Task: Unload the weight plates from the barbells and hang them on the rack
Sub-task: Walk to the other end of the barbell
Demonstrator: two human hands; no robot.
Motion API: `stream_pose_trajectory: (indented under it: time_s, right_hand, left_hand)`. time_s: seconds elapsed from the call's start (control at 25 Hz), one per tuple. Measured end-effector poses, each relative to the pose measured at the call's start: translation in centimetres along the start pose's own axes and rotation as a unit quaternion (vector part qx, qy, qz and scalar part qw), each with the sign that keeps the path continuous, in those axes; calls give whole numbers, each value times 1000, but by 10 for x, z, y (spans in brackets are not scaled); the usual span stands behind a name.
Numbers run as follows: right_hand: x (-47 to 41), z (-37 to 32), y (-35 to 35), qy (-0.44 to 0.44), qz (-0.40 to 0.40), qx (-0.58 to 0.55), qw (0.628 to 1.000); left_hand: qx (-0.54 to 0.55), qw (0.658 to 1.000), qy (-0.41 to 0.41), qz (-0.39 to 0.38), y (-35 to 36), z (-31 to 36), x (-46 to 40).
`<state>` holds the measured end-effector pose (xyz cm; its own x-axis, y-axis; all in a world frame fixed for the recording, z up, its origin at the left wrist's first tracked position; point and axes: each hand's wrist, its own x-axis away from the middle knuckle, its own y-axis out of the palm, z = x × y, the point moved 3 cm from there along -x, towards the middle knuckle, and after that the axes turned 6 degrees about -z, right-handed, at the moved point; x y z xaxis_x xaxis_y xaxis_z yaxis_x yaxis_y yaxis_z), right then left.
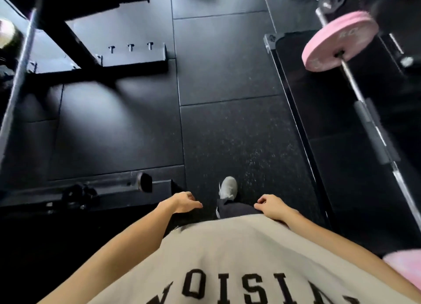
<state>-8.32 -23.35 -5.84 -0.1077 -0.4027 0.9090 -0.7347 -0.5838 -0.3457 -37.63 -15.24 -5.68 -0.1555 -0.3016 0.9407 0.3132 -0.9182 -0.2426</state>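
Both hands hang loose and empty, left hand, right hand; best approach squarely to the pink plate on its barbell, gripping both rims.

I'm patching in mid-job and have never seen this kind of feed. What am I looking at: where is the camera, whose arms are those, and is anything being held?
There is one picture, taken by a wide-angle camera worn on a person's head, looking forward and down. No machine is involved: the two bare arms belong to the wearer. The left hand and right hand hang in front of the beige shirt with loosely curled fingers, and neither holds anything. Below them is a grey shoe on the black rubber floor. On the right, a barbell carries a pink weight plate; another pink shape shows at the lower right edge, too blurred to identify. On the left is a black metal frame with small pegs, a second bar, and a bare sleeve end low down.
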Motion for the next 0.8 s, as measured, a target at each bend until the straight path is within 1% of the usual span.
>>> stream_pose_trajectory:
  time_s: [0.16, 0.28, 0.4, 0.52, 0.64, 0.72, 0.8]
  right_hand:
    - [-56, -107, -124, -12, -9, 50, 999]
    - [-97, -186, -189, -38, -9, 38, 999]
    - [-147, -265, -235, -42, -22, 41, 998]
    - [-193, -343, -284, -41, -27, 64, 997]
    - [-225, -423, -348, -53, 4, 49, 997]
    - [-244, -473, -397, -61, 34, 18, 997]
    - [-264, -517, -438, -59, 38, -3, 997]
  left_hand:
    - [83, 993, 22, 78, -147, 54, -22]
    - [98, 992, 29, 75, -225, 80, -48]
    - [95, 994, 21, 60, -310, 97, -93]
    - [79, 995, 18, 50, -415, 112, -132]
    - [63, 996, 29, 63, -524, 135, -153]
    - [59, 995, 33, 73, -595, 153, -164]
    - [59, 995, 34, 66, -656, 175, -182]
